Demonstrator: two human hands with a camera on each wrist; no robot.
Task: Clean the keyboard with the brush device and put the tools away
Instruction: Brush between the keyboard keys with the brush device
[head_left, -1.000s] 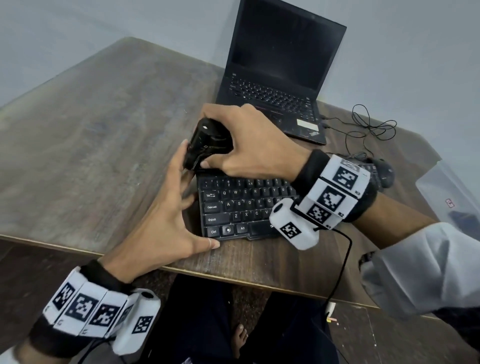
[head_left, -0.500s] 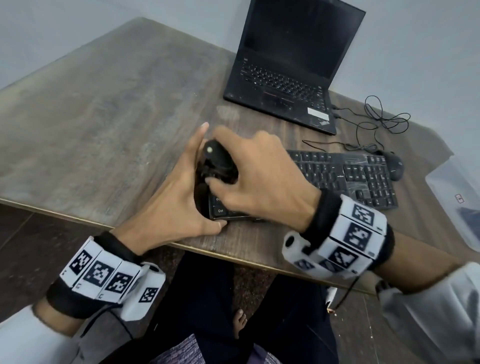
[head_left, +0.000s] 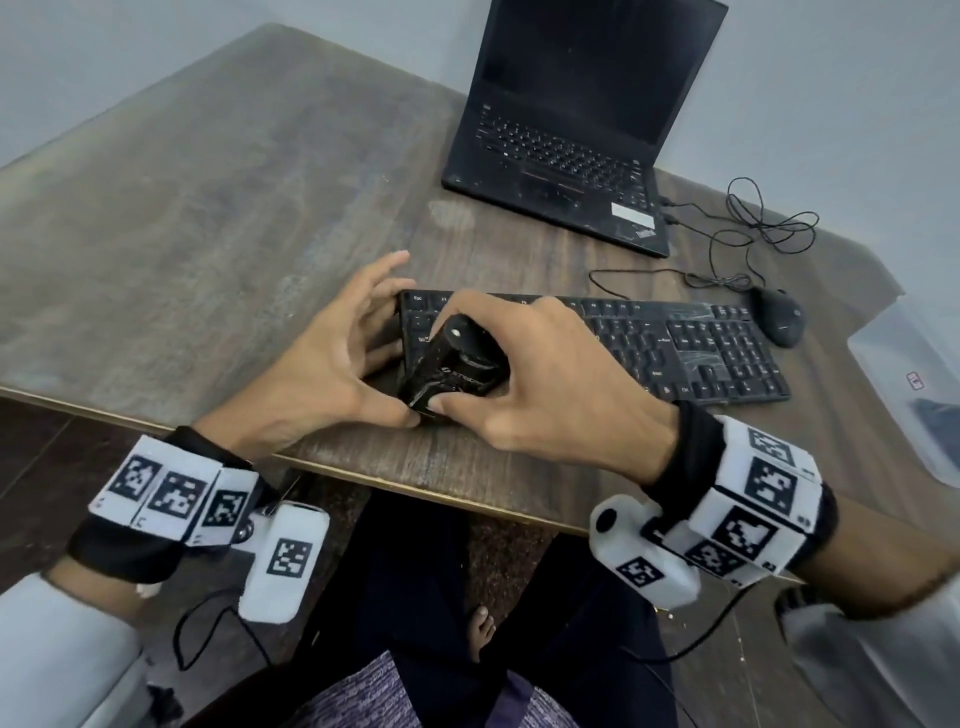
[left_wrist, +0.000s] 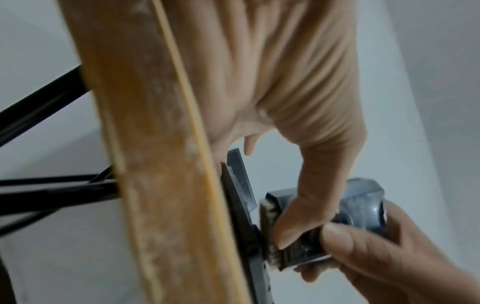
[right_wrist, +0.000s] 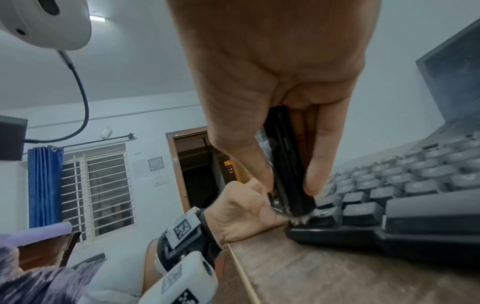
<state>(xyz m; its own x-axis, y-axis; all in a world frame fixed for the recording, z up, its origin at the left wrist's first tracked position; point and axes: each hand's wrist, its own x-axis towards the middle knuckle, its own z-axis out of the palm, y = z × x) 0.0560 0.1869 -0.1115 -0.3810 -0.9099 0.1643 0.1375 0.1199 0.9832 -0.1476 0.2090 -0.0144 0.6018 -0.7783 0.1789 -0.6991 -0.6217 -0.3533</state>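
Brush device (head_left: 451, 368): black, blocky body standing bristles-down on the near left corner of the keyboard (head_left: 675, 353), so the bristles reach in among the keys there.
Right hand (head_left: 540, 374): the working grip; fingers and thumb curl over the device from above and clamp its sides, which lets it press down and steer.
Left hand (head_left: 317, 364): fingers spread and relaxed at the keyboard's left end, thumb tip touching the device's near lower edge; it seems to brace rather than hold.
Keyboard: lies lengthwise near the worktop (head_left: 208, 208) front edge, within easy reach.
Progress: judged mid-cleaning; tools not yet put away.
Beyond: mouse (head_left: 777, 316) at the right end, open laptop (head_left: 571, 130) farther back.
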